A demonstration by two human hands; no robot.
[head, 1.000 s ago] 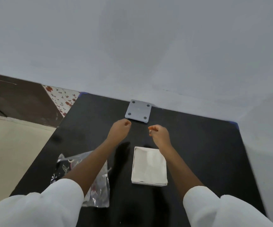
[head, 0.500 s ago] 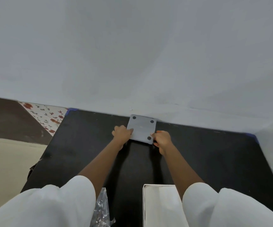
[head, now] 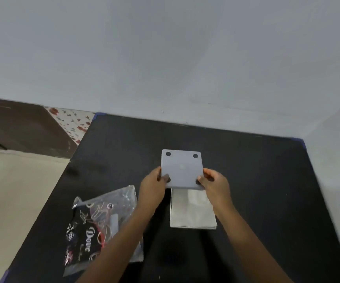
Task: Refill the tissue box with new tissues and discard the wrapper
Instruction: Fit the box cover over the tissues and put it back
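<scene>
Dim, soft, slightly blurred wide-angle

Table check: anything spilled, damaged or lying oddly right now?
Nothing spilled. The empty wrapper lies crumpled at the table's left edge, not yet discarded. Both hands hold the grey box over the tissue stack.

A plain pale grey-white wall fills the upper half of the view and turns a corner at the right. Against it stands a matt black desk with blue-edged far corners. To the left lie a cream floor, a dark brown panel, and a white cloth with red flowers.
</scene>
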